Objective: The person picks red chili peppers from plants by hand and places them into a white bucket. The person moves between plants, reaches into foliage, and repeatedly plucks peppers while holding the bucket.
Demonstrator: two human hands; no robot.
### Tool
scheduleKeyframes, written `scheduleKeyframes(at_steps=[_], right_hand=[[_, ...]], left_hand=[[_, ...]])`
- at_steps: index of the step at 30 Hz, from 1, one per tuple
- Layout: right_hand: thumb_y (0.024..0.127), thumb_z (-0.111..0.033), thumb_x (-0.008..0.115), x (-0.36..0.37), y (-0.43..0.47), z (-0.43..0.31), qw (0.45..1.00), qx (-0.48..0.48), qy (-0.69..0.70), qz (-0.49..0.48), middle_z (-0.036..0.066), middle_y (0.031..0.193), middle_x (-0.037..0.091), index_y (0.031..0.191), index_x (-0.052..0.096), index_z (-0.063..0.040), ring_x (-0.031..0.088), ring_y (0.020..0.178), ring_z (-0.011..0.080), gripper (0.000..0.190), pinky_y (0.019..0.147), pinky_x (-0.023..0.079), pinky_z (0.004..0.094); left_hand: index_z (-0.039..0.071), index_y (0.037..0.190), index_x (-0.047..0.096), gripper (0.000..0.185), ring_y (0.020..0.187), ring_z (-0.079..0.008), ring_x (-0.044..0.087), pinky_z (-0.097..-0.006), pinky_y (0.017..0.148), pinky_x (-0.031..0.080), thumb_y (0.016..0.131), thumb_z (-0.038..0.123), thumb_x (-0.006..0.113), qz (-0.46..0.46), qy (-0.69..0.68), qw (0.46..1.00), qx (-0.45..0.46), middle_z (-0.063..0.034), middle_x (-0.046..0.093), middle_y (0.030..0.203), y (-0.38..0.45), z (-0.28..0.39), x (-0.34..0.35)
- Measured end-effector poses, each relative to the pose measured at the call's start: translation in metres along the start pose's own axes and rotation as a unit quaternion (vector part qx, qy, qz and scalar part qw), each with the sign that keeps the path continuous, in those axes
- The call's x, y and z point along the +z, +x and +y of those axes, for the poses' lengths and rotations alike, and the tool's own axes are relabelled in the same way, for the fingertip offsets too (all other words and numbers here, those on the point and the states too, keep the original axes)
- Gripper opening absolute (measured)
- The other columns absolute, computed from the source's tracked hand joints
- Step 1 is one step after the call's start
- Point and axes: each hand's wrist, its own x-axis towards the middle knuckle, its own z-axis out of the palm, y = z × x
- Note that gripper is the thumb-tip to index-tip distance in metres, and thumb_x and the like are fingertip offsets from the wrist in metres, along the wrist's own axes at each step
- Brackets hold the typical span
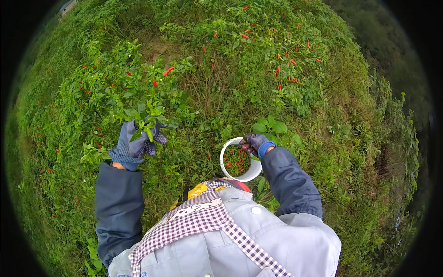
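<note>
My left hand, in a dotted grey-blue work glove, is among the leaves of a chili plant. A green chili pepper and some leaves lie in front of its palm; whether the fingers grip the stem is hidden. My right hand, gloved the same way, is closed at the upper right rim of a white plastic bucket, fingers bent over the edge. Inside the bucket lie many red and some green chili peppers. Above my left hand, two red chili peppers show among the leaves.
More chili bushes bearing red fruit spread ahead and to the left. Dry stems and grass stand between them. A patch of bare soil shows farther ahead. My checked apron bulges close to the bucket's near side.
</note>
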Motion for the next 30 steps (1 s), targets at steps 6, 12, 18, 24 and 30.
scheduleKeyframes(at_steps=[6,12,18,24,30], right_hand=[[0.085,-0.017,0.056,-0.048,0.118,0.073,0.993,-0.086,-0.049,0.070,0.009,0.083,0.063,0.097,0.059,0.000,0.055,0.065,0.0141,0.021,0.052,0.043,0.0252],[0.081,-0.034,0.059,-0.069,0.128,0.065,0.942,-0.286,-0.093,0.148,0.016,0.089,0.065,0.098,0.062,-0.004,0.062,0.085,0.0259,0.035,0.075,0.049,0.0329],[0.085,-0.027,0.060,0.027,-0.051,-0.054,0.941,-0.332,0.071,0.007,0.010,0.075,0.065,0.094,0.060,-0.002,0.062,0.061,0.0155,0.027,0.056,0.052,0.0282],[0.076,-0.051,0.063,0.118,-0.167,-0.089,0.727,-0.606,-0.314,0.076,0.009,0.072,0.065,0.094,0.063,-0.006,0.065,0.064,0.0218,0.049,0.059,0.051,0.0324],[0.084,-0.038,0.058,0.134,-0.143,-0.096,0.726,-0.586,-0.344,0.106,0.010,0.072,0.064,0.088,0.063,-0.006,0.065,0.066,0.0239,0.032,0.058,0.051,0.0313]], left_hand=[[-0.003,0.110,0.050,0.034,0.067,-0.0197,0.065,-0.0238,0.047,0.046,0.082,0.015,0.060,-0.052,0.128,0.989,-0.046,-0.0113,0.062,0.091,0.006,0.014,0.015],[-0.001,0.100,0.059,0.021,0.065,-0.0157,0.064,-0.0248,0.050,0.048,0.085,0.014,0.054,-0.006,0.128,0.979,-0.157,-0.0118,0.066,0.089,0.010,0.001,0.016],[0.001,0.106,0.055,0.021,0.059,-0.0196,0.063,-0.0297,0.050,0.051,0.085,0.003,0.051,0.016,0.450,0.882,-0.140,-0.0078,0.066,0.078,0.040,-0.033,0.015],[0.010,0.098,0.061,0.027,0.070,-0.0348,0.061,-0.0410,0.064,0.049,0.079,0.029,0.059,0.056,0.582,0.794,-0.167,-0.0181,0.062,0.072,0.039,-0.003,0.052],[0.010,0.106,0.059,0.033,0.079,-0.0306,0.063,-0.0371,0.071,0.051,0.078,0.028,0.061,0.029,0.504,0.862,-0.041,-0.0160,0.064,0.084,0.031,0.014,0.068]])
